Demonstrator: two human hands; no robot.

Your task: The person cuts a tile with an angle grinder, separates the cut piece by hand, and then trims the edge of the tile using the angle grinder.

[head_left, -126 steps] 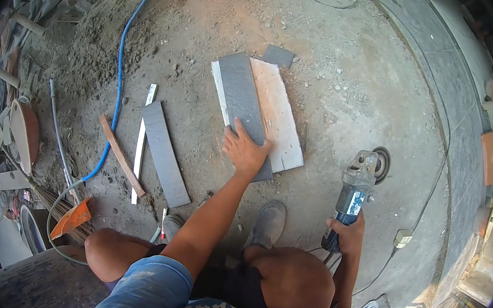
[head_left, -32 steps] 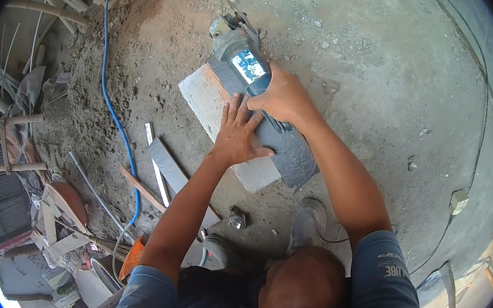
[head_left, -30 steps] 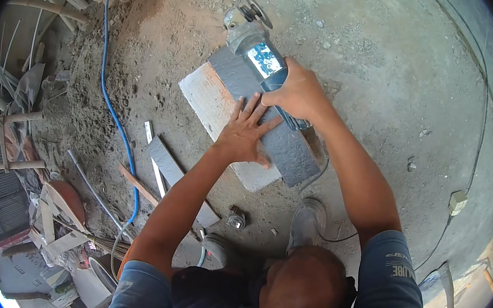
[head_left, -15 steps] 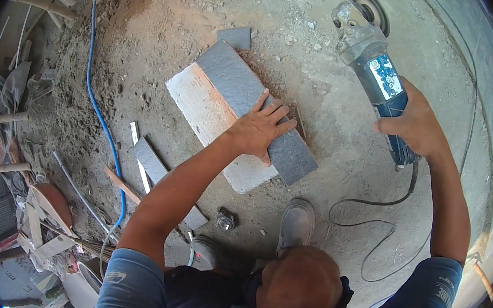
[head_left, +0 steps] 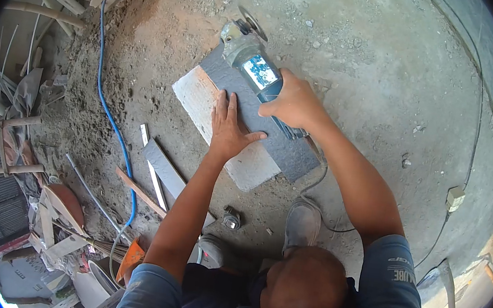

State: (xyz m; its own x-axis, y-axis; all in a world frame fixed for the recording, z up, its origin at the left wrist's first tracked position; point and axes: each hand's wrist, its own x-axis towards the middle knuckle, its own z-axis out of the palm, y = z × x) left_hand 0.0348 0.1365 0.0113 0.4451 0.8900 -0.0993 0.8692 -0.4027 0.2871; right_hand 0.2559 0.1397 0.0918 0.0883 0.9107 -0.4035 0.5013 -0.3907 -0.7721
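My right hand (head_left: 296, 104) is wrapped around the blue body of an angle grinder (head_left: 259, 71). The grinder hangs over the grey tile (head_left: 301, 155), its disc pointing toward the far end. That tile lies on a pale, dusty slab (head_left: 251, 168), whose left part shows beside it. Flat with fingers stretched, my left hand (head_left: 228, 129) rests across the tile's left edge and the slab, thumb spread toward the grinder. Part of the tile is hidden beneath the tool and my right hand.
A narrow grey tile strip (head_left: 163, 166) and a metal straightedge (head_left: 153, 168) lie to the left. Beyond them runs a blue hose (head_left: 102, 98). A small metal-and-black part (head_left: 231, 218) sits near my feet. The grinder's cord (head_left: 324, 175) trails right; scrap wood and debris line the left.
The grinder has come left in my right hand, from over the bare floor to above the tile. My left hand has slid left, toward the tile's edge and the slab.
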